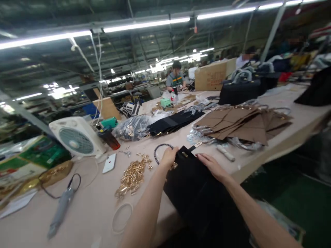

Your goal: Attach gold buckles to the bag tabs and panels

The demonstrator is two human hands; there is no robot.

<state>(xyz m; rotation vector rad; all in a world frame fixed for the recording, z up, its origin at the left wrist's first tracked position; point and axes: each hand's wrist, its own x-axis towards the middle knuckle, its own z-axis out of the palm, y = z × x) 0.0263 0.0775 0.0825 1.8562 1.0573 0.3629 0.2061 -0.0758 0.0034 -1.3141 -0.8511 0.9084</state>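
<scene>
A black handbag (196, 193) lies over the near edge of the long work table (88, 203). My left hand (169, 156) grips the bag's top left corner, fingers curled over a gold fitting there. My right hand (212, 165) lies flat on the bag's upper edge with its fingers stretched out. A dark braided handle loop (159, 151) rests on the table just left of my left hand. A heap of gold metal fittings (131, 177) lies further left.
A white desk fan (77, 137), a white phone (109, 163), a grey power tool (60, 210) and a clear ring (121, 217) lie to the left. Brown leather panels (240, 124), black pieces (173, 122) and a black bag (240, 91) sit further back. People work at the far end.
</scene>
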